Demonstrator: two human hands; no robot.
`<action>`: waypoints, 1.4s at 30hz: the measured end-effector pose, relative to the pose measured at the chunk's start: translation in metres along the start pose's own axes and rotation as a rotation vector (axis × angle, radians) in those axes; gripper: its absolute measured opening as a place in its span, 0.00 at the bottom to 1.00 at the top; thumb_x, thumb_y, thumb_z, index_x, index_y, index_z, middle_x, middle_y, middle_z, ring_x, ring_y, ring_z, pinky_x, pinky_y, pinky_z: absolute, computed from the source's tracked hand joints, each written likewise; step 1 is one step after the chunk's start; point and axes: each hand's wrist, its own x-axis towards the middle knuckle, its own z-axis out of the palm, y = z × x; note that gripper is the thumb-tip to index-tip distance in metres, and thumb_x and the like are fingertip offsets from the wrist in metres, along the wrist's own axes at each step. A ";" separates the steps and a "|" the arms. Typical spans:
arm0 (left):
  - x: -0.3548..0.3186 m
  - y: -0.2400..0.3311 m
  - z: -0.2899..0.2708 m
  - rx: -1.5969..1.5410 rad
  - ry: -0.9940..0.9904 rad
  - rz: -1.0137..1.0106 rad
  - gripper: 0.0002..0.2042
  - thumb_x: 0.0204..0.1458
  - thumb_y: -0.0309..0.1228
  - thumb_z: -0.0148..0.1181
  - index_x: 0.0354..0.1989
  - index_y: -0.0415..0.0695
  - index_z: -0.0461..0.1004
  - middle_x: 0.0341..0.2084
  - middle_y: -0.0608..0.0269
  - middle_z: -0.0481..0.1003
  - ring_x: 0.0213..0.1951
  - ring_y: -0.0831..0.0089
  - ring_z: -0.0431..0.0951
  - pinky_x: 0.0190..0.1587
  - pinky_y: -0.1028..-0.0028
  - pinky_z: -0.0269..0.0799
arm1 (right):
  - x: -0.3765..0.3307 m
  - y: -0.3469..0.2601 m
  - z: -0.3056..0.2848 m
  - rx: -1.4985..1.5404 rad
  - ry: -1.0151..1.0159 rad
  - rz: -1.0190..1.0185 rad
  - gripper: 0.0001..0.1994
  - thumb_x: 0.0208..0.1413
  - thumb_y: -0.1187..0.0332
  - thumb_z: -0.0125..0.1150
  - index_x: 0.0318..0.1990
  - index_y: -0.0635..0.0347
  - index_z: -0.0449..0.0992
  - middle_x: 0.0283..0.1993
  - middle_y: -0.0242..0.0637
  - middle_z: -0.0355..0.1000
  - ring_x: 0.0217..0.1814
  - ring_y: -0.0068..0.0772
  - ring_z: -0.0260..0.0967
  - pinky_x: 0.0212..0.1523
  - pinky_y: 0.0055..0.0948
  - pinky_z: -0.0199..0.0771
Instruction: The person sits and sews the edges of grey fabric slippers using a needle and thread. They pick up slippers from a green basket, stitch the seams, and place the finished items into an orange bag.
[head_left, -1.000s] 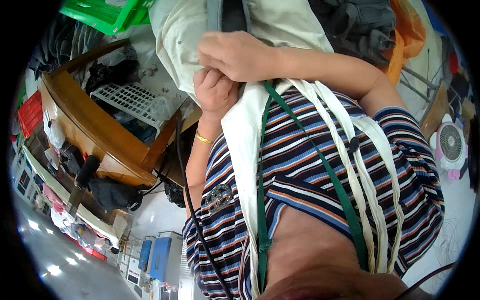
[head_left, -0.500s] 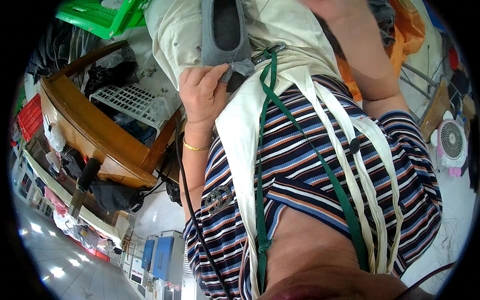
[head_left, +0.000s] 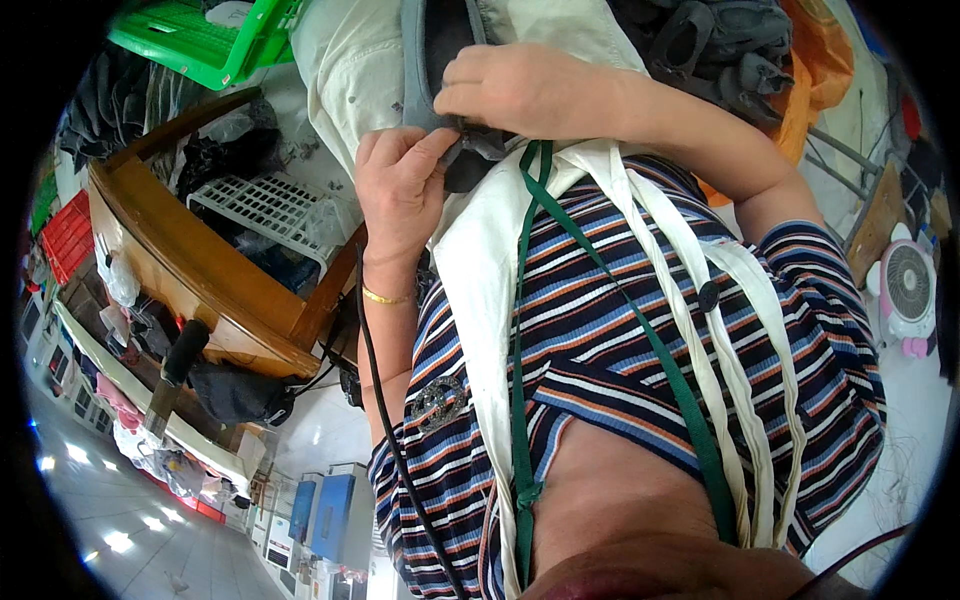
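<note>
A grey slip-on shoe (head_left: 414, 70) lies across my lap on the cream apron (head_left: 350, 75). My left hand (head_left: 400, 180) is closed, thumb and index finger pinching a loose bit of grey fabric (head_left: 483, 148) at the shoe's near end. Over the shoe's opening rests my right hand (head_left: 515, 92), its fingers curled toward the left fingertips. Whatever those right fingers hold is hidden or too small to make out. A green strap (head_left: 540, 160) runs down the apron to the right wrist, where its end is covered.
More grey shoes (head_left: 725, 50) are heaped at the far right beside an orange bag (head_left: 822, 60). To the left stand a wooden chair (head_left: 190, 270), a white plastic basket (head_left: 270, 210) and a green crate (head_left: 180, 45). A small fan (head_left: 907, 280) is at the right.
My right hand has come in from the far right onto the shoe, beside the left hand. My left hand still pinches the fabric. The shoe heap on the right is now uncovered.
</note>
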 end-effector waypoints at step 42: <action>-0.013 0.000 -0.008 -0.810 0.820 -0.494 0.07 0.61 0.24 0.56 0.45 0.38 0.71 0.39 0.62 0.76 0.40 0.78 0.75 0.48 0.78 0.70 | -0.056 0.045 -0.124 1.383 0.443 0.433 0.11 0.68 0.63 0.50 0.48 0.60 0.71 0.21 0.27 0.61 0.20 0.17 0.56 0.19 0.16 0.57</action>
